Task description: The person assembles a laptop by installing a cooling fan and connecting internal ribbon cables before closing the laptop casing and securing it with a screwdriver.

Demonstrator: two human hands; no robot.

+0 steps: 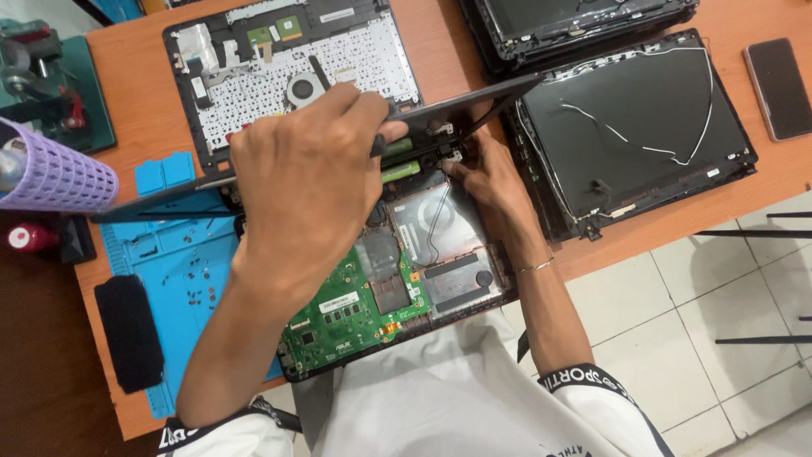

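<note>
While the opened laptop base (397, 288) lies under both forearms, the lines below run from the largest thing to the smallest.

Desk (144, 127): orange top carrying everything; its near edge sits just under the right wrist, so my guess is the base, which overhangs toward the person's lap, could slide off if pushed.

Screen panel (474, 95): thin dark lid, tilted up on edge, running from beyond the left hand to above the right hand; judged risk is that it twists or drops if the grip slackens, straining the hinge.

Laptop base: an open shell holding a green circuit board (347, 305), a silver plate and a thin wire loop; a slip of the lid could pinch that wire.

Blue mat (182, 279): left of the left forearm, its shallow trays hold small dark screws, easily scattered by an elbow.

Left hand (309, 182): fingers curled over the panel's edge, clamping it.

Right hand (486, 173): fingertips pinched at the hinge (451, 155); what they pinch I cannot tell.
</note>
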